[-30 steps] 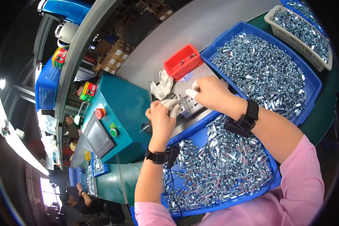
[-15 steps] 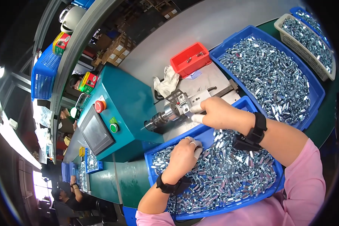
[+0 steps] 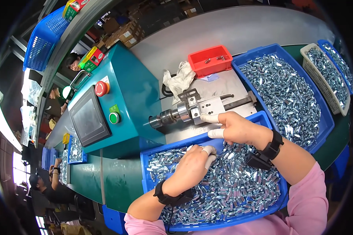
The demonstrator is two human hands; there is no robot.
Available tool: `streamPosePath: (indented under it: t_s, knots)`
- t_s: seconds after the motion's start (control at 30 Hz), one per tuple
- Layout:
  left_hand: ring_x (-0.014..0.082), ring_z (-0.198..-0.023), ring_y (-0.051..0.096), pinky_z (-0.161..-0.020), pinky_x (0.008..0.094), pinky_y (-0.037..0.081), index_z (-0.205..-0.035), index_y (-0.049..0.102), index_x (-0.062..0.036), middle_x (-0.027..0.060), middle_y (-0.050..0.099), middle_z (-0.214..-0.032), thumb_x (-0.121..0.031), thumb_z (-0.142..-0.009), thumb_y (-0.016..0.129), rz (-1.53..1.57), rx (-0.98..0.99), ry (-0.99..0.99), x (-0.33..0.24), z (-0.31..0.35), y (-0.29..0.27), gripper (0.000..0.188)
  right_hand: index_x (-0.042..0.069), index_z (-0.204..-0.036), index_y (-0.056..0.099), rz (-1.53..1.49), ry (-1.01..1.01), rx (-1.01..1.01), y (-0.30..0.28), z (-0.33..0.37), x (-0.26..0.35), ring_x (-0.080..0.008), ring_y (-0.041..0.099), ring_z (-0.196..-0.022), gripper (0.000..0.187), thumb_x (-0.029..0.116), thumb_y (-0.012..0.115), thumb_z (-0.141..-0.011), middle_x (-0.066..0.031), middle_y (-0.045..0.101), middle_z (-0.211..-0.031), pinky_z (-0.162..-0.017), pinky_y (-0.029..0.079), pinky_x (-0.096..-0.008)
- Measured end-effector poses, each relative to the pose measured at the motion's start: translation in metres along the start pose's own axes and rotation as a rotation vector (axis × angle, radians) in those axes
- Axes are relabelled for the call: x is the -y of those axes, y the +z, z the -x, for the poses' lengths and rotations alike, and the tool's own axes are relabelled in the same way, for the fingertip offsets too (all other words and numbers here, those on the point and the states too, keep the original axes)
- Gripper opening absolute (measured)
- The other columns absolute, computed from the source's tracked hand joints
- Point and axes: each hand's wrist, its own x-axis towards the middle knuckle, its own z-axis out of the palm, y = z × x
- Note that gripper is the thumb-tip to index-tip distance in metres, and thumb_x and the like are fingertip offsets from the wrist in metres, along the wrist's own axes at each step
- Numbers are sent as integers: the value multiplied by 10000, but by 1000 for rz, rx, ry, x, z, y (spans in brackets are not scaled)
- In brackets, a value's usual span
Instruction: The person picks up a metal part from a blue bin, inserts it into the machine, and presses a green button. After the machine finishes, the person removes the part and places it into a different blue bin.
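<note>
My left hand [image 3: 194, 163], with white finger covers, is over the near blue tray [image 3: 146, 172] of small shiny metal hex pieces [image 3: 239, 188]. Its thumb and fingertips are pressed together, and what they hold, if anything, is hidden. My right hand [image 3: 239, 128] reaches over the tray's far edge to a metal clamping block [image 3: 208, 109]. Its covered index finger lies at the block's near edge, with another covered finger stretched out apart below it. I see nothing held there. A drill-like chuck [image 3: 169, 116] from the teal machine [image 3: 135, 94] meets the block's left side.
The machine carries a screen [image 3: 89, 117], a red stop button [image 3: 102, 88] and a green button [image 3: 113, 118]. Behind the block are a white cloth glove [image 3: 180, 77] and a red bin [image 3: 210, 70] with few pieces. A larger blue tray [image 3: 329, 125] of pieces stands right. Another person [image 3: 47, 188] sits far left.
The whole view has shifted and turned slightly. My right hand's covered fingers have spread apart at the block. The left hand remains over the near tray with its fingers together.
</note>
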Motion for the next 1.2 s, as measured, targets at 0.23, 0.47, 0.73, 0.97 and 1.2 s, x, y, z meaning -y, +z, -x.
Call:
streamPosePath:
  t_s: [0.23,0.47,0.73,0.97,1.2]
  knots:
    - [310,-793,558,-728,404,455,-1000,586,-35,142,611,-840,-143,-834,631,41,2,-13,-2,-2,2,203,86,-1324,494,15,-14,-16,3,-1,-2,-79,486,-495,490,180,627,-862,-45,589,-705,-455,410,-251]
    - [277,-775,576,-704,376,471,-1062,602,-42,125,612,-856,-159,-819,657,66,-46,-15,2,-1,-1,276,62,-1284,528,40,-72,-47,-1,-8,-8,-86,497,-471,461,211,632,-861,-42,577,-646,-446,416,-255]
    - [236,-743,587,-691,338,483,-1107,606,-39,124,615,-893,-124,-796,678,142,-150,46,18,4,4,330,-4,-1065,639,202,-36,-321,-10,-9,10,-129,552,-467,320,235,626,-853,-79,605,-632,-459,450,-280]
    - [240,-770,597,-712,341,488,-1099,609,-42,121,619,-905,-115,-788,677,154,-129,65,24,6,1,327,-8,-815,683,835,27,-459,2,-38,39,-262,647,-619,381,370,634,-804,-157,647,-687,-570,507,-364]
    - [273,-823,606,-742,360,490,-1058,627,-54,116,628,-904,-117,-780,677,120,-103,107,26,4,8,290,18,-760,694,1154,33,-749,1,-40,53,-335,657,-769,409,422,640,-722,-185,666,-779,-682,521,-419]
